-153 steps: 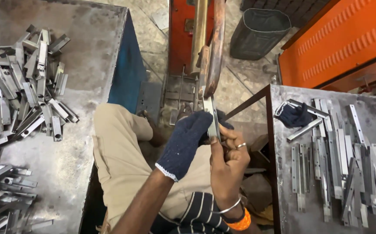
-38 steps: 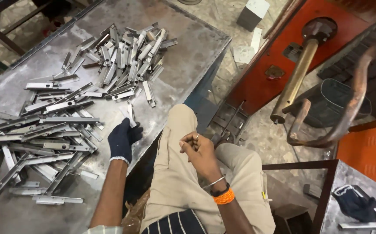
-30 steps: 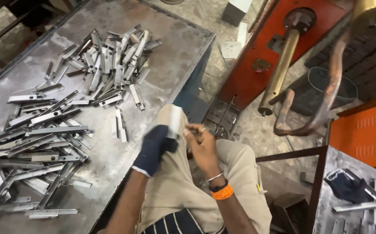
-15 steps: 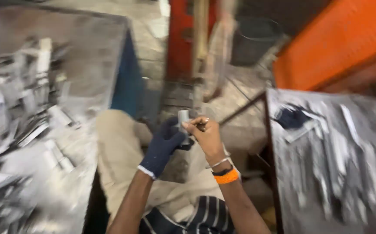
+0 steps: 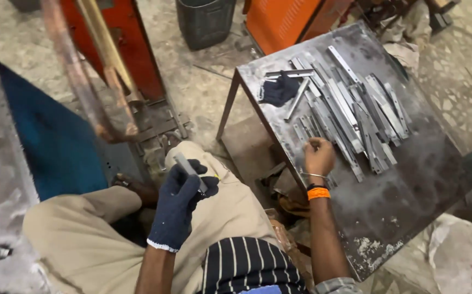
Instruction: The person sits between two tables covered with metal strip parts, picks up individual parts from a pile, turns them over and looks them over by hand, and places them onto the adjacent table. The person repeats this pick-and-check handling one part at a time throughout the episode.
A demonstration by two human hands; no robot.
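- Rough concrete floor runs between two steel worktables; a red machine frame point(image 5: 121, 49) with copper-coloured arms point(image 5: 78, 81) stands ahead of the seated person, and a dark bin point(image 5: 206, 22) sits beyond it.
- Left hand point(image 5: 179, 209), in a dark knit glove, is clenched around a short flat metal strip point(image 5: 188, 170) held above the lap.
- That strip's long axis runs diagonally, its free end pointing up and left toward the machine, its lower end buried in the gloved palm.
- Right hand point(image 5: 318, 157) is bare, with an orange band point(image 5: 318, 193) at the wrist, and rests on the near edge of the right table point(image 5: 410, 218), fingers curled over the longer strips point(image 5: 350, 117) lying there; I cannot tell whether it has closed on one.
- A spare dark glove point(image 5: 279, 90) lies on the table's far corner, beside the strips.
- As I judge it, the step in hand is gathering a mating piece from the pile.
- Bringing the two pieces together would call for lifting one long strip clear of its neighbours.
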